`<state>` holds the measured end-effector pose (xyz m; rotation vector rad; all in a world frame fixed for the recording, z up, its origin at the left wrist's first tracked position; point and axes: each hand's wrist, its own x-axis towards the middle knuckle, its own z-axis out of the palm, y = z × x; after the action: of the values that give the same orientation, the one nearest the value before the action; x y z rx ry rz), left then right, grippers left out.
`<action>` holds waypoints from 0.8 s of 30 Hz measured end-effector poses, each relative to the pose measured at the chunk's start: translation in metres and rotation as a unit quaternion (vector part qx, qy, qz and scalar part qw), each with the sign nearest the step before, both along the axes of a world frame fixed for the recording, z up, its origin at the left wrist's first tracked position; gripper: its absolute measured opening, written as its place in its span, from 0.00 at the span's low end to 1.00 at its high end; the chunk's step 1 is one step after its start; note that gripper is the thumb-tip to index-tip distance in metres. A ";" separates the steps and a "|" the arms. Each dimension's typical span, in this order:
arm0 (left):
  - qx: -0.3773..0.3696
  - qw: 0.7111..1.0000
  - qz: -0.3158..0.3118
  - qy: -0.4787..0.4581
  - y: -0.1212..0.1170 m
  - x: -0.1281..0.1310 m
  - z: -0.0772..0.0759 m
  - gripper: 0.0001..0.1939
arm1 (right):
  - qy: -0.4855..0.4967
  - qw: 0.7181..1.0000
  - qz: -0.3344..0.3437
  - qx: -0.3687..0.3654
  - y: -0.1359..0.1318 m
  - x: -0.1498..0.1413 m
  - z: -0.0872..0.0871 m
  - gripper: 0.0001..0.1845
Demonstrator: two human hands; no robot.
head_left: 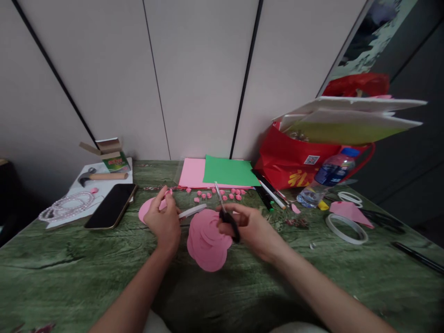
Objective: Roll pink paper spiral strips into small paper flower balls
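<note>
My left hand point(163, 224) pinches a small curled pink paper piece point(169, 192) between thumb and fingertip. A white tape roll point(193, 211), seen nearly edge-on, meets the fingers of that hand; whether they grip it I cannot tell. Scissors point(227, 217) with black handles are in my right hand point(248, 226), blades pointing up and away from me. Below the scissors is a layered pink paper flower point(208, 245). Partly behind my left hand lies a pink paper disc point(144, 211). Several small pink paper curls point(232, 194) are scattered beyond both hands.
At left are a phone point(113, 206), a hammer point(104, 176), a bead string point(69, 206) and an opened box point(116, 159). Green paper point(231, 171) lies over pink sheets at the back. On the right stand a red bag point(277, 157) and a water bottle point(326, 178), near another tape roll point(347, 230).
</note>
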<state>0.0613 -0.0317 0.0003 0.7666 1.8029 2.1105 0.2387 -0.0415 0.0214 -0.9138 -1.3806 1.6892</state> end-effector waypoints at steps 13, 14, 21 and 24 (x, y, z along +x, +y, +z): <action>0.019 0.994 -0.105 0.010 -0.009 0.011 -0.001 0.16 | 0.042 0.987 0.083 0.132 0.035 -0.053 0.019 0.23; 0.019 0.996 -0.081 0.013 -0.009 0.010 0.000 0.17 | 0.013 0.983 0.062 0.172 0.034 -0.051 0.019 0.21; 0.016 0.999 -0.018 0.046 -0.010 0.011 0.003 0.17 | -0.074 0.920 -0.149 0.354 0.012 -0.034 0.006 0.14; 0.008 0.997 0.004 0.081 -0.011 0.011 0.005 0.16 | -0.097 0.891 -0.121 0.426 0.001 -0.036 0.001 0.16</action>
<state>0.0726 -0.0427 0.0054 0.9622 1.8727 2.1254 0.2027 -0.0409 0.0223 -0.6882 -1.8165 0.6690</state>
